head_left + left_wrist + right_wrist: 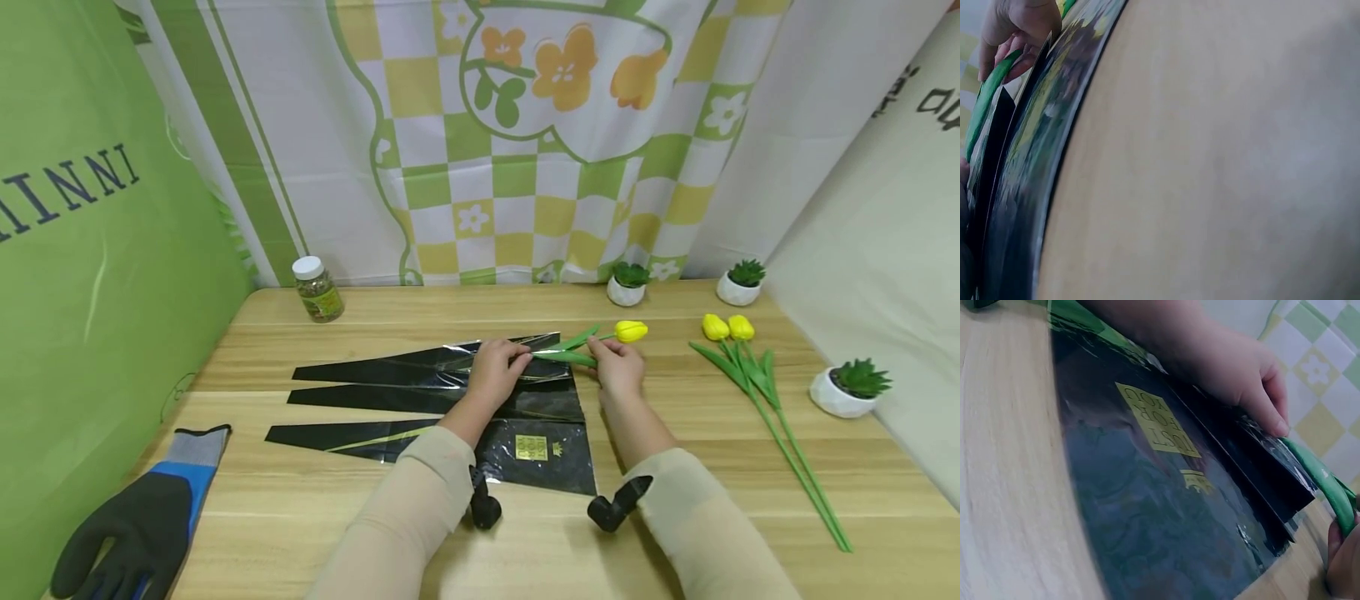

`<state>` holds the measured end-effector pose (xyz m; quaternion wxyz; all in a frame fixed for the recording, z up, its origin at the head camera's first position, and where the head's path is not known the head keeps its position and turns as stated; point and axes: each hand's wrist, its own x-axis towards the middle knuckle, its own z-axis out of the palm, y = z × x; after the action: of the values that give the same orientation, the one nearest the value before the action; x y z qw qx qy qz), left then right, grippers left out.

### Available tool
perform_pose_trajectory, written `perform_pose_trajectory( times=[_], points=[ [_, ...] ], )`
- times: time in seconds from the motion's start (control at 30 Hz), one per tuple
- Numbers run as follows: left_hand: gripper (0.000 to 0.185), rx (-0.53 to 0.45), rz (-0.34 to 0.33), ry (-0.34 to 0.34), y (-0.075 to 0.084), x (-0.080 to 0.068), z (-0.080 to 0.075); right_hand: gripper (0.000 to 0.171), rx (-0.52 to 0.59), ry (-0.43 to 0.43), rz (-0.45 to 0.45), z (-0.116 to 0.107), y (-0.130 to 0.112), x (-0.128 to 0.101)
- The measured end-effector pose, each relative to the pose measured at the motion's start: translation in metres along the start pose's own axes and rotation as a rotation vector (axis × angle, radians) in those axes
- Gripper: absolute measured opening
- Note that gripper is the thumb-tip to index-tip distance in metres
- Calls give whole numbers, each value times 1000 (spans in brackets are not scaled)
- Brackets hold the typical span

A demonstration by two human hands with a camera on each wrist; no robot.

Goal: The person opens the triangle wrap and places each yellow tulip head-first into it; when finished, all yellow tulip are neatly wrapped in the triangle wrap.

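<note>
Three black plastic flower sleeves [420, 400] lie fanned out on the wooden table [315, 533]; the nearest one carries a gold label [531, 447]. My left hand [516, 358] pinches the open edge of the top sleeve, fingers curled over it; the right wrist view shows this hand [1241, 369] on the sleeve [1166, 506]. My right hand [606, 358] holds the green stem [573, 357] of a yellow tulip [632, 331] at the sleeve's mouth. The left wrist view shows the right hand's fingers [1013, 28] round the stem [988, 100].
Two more yellow tulips [738, 367] lie to the right. Small potted plants [628, 283] [741, 282] [851, 387] stand along the back and right. A jar [318, 289] stands at the back left, and a blue-black glove [142, 517] lies front left. Cloth backdrops surround the table.
</note>
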<state>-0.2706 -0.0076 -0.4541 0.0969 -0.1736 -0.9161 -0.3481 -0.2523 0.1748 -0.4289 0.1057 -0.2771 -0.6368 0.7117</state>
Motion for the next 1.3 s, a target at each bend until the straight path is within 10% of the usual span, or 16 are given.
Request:
perform_pose_trajectory(
  times=[0.57, 0.9, 1.3],
  points=[
    [23, -2, 15, -2, 1, -3, 0, 36, 117, -382, 54, -46, -11, 19],
    [23, 7, -3, -14, 1, -2, 0, 81, -114, -520, -41, -80, -21, 44],
    [23, -10, -23, -42, 1, -2, 0, 70, -581, -675, -208, -99, -34, 60]
  ],
)
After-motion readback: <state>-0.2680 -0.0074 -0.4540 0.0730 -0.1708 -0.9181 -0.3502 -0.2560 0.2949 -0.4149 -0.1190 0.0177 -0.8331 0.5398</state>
